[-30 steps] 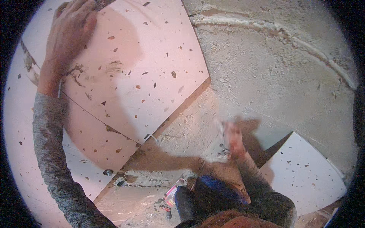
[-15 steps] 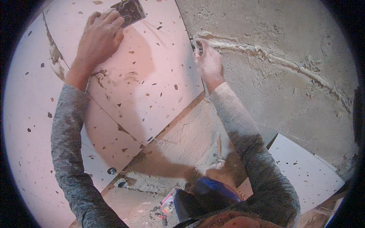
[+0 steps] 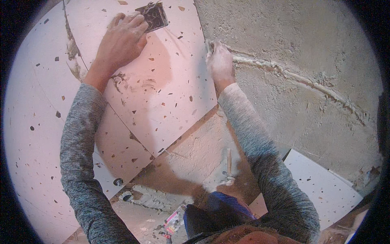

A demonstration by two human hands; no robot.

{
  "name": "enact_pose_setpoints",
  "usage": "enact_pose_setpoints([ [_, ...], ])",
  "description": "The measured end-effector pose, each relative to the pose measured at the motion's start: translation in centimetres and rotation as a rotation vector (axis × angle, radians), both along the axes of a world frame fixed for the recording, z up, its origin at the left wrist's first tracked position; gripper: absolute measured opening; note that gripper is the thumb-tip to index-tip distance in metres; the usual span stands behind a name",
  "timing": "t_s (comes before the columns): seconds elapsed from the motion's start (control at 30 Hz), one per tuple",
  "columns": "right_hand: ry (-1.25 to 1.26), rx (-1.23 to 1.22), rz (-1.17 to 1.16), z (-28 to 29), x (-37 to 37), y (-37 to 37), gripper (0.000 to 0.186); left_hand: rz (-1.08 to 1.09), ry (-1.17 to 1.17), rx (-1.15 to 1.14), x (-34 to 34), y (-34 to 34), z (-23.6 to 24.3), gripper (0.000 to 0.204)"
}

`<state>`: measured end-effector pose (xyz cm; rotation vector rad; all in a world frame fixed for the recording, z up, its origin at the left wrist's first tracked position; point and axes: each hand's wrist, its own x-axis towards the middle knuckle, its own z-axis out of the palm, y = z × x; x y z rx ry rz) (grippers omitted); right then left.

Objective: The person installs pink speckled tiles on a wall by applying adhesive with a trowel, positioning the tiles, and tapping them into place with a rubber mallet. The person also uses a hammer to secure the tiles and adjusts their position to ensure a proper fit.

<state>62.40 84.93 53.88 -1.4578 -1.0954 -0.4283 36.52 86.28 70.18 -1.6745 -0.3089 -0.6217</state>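
White tiles with brown and black flecks cover the left side. My left hand [image 3: 124, 40] lies on a large speckled tile [image 3: 178, 89], fingers slightly bent and apart, their tips beside the left rim of a square dark box opening [image 3: 153, 17] with wires in it. At that tile's right edge is my right hand [image 3: 220, 62], dusty with pale powder, thumb and fingers pinched together. Whatever lies between them is hidden by the fingers. Grey rough plaster [image 3: 292, 32] begins right beside this hand.
A filled groove [image 3: 284, 73] runs across the plaster. Bare wall [image 3: 199, 150] shows below the tile, with a pipe opening [image 3: 126, 196]. Another speckled tile [image 3: 321, 185] stands lower right. A colourful packet [image 3: 174, 219] and dark-blue cloth [image 3: 219, 211] are at the bottom.
The view has shifted slightly, so the tile and box opening appear farther right. My left hand stays beside the opening. My right hand remains at the tile edge, its fingers drawn closer together.
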Motion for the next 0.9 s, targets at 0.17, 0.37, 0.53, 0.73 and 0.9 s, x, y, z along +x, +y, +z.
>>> enact_pose_setpoints([
  [0.17, -0.104, 0.023, -0.123, -1.2, -0.1, 1.4, 0.026, -0.041, 0.004, -0.043, 0.3, -0.1, -0.1, 0.024],
  [0.37, -0.107, -0.164, -0.142, -1.5, 0.0, 0.2, 0.022, -0.046, 0.009, -0.025, 0.2, -0.2, -0.1, 0.025],
  [0.53, -0.108, -0.155, -0.124, -2.3, -0.4, 0.1, 0.028, -0.030, -0.002, -0.025, 0.0, 0.0, -0.2, 0.028],
  [0.73, -0.170, 0.025, -0.123, -3.6, 0.0, 1.5, 0.025, 0.003, 0.031, -0.001, 0.1, -1.1, 0.1, 0.024],
  [0.9, -0.130, -0.038, -0.065, -3.7, 0.5, 2.3, 0.029, 0.040, 0.028, -0.047, 0.5, -0.8, 0.3, 0.023],
])
